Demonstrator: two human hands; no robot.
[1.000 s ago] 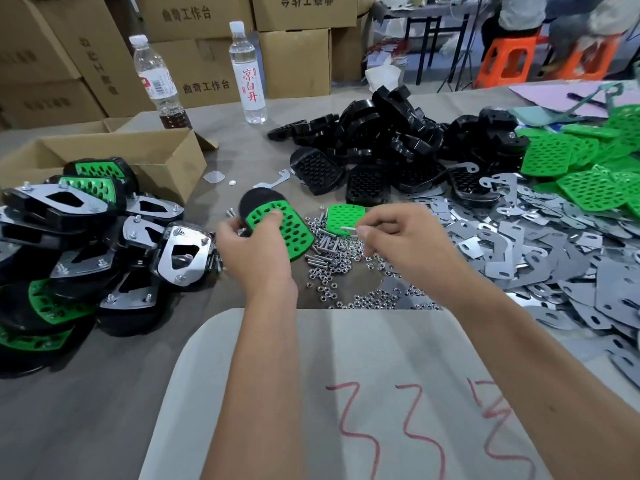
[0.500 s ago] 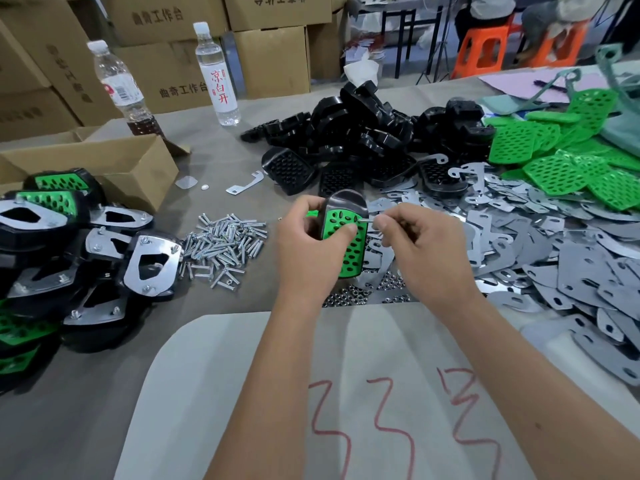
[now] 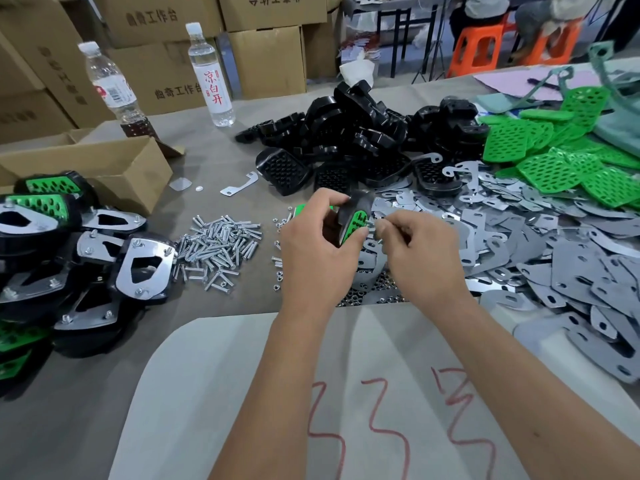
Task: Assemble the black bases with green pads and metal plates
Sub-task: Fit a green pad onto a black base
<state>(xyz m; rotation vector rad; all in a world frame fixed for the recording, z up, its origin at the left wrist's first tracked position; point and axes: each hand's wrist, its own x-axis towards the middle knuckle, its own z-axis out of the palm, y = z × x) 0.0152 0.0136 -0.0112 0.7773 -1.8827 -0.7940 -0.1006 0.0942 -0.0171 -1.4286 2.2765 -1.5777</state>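
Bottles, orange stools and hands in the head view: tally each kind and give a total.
Bottles: 2, one clear-capped with a dark drink, one white-labelled with red writing
Orange stools: 2, one nearer the middle, one further right
Hands: 2, left hand, right hand
Total: 6

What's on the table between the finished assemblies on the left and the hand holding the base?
In the head view, a loose pile of silver screws lies between the finished assemblies and the left hand; a few small nuts sit nearer the hand.
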